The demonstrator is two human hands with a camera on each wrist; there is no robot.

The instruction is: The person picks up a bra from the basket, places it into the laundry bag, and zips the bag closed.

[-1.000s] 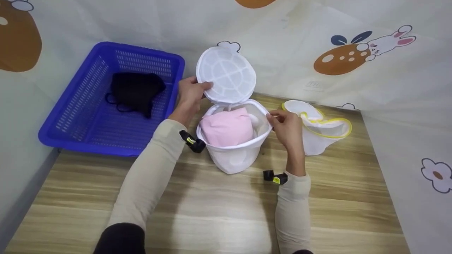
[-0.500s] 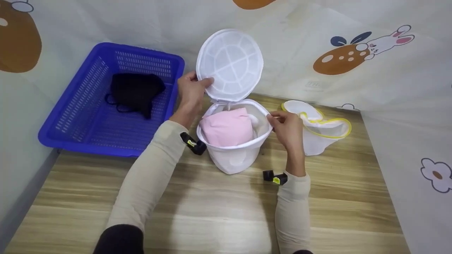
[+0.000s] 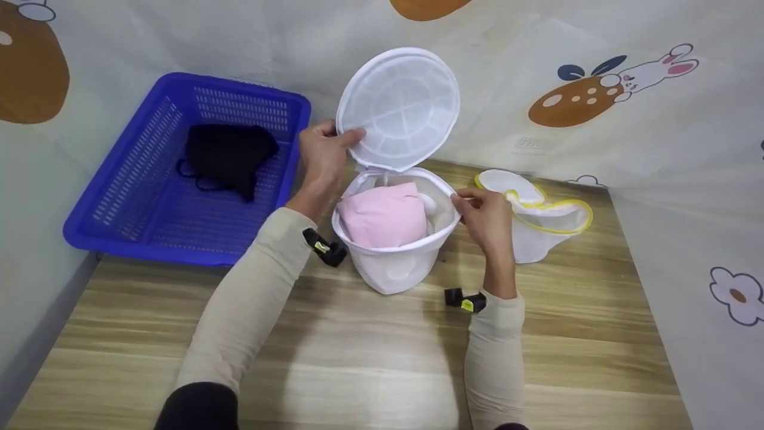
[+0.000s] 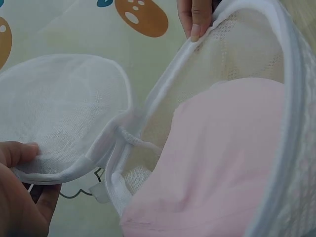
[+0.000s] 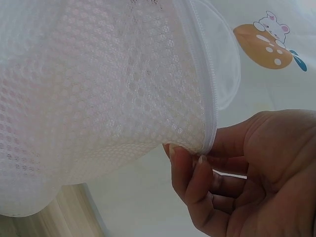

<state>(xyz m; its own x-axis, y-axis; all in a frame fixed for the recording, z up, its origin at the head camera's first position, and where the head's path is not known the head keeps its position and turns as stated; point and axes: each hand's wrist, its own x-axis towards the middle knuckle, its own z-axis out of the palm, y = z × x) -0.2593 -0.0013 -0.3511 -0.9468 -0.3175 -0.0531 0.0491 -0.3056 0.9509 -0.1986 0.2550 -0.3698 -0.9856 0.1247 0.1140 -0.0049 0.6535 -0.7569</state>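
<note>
A white mesh laundry bag (image 3: 394,269) stands on the table with its round lid (image 3: 412,89) raised behind the opening. My left hand (image 3: 322,158) pinches the lid's left edge between thumb and fingers. On the right side, my right hand (image 3: 486,221) pinches the zippered rim (image 5: 210,89) of the bag. Inside the bag lies a folded pink cloth item (image 4: 212,158), probably padded, filling much of the opening. Something white shows beside it, partly hidden. In the left wrist view a thin white strap (image 4: 140,142) runs at the hinge between lid and bag.
A blue plastic basket (image 3: 185,254) at the left holds a black cloth item (image 3: 230,155) with thin straps. Right of the bag stands a second white mesh bag (image 3: 537,239) with yellow trim, its lid folded back. A patterned wall covering (image 3: 489,71) rises behind the wooden table (image 3: 370,370).
My left hand has tipped the lid further up and slightly right, so it looks rounder and more spread. My right hand stays on the rim; the pink item has not moved.
</note>
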